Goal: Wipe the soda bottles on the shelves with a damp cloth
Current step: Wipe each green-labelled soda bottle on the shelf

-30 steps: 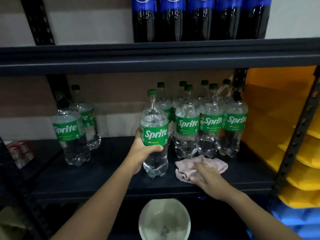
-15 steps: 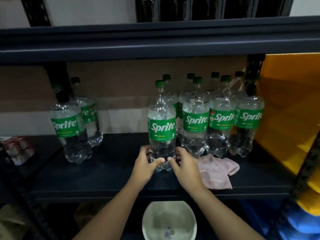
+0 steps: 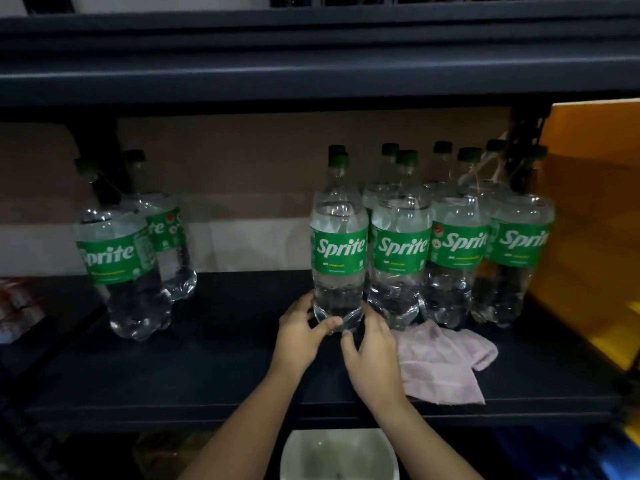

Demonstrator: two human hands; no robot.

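Down front, both hands clamp the base of a full bottle (image 3: pixel 339 258) upright on the shelf (image 3: pixel 207 368) — left hand (image 3: pixel 300 336), right hand (image 3: pixel 372 351). It looks heavy and slick, so the ribbed waist should grip better. Just right lies the soft cloth (image 3: pixel 446 365); behind stand more bottles (image 3: pixel 457 237).

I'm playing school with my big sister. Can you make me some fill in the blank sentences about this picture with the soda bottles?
1. Both hands, the left hand and the right hand, hold the bottom of one ____ bottle.
2. The bottle caps are ____ in colour.
3. The pink cloth lies on the shelf beside the ____ hand.
4. Below the shelf stands a white ____.

Missing words: Sprite; green; right; bucket
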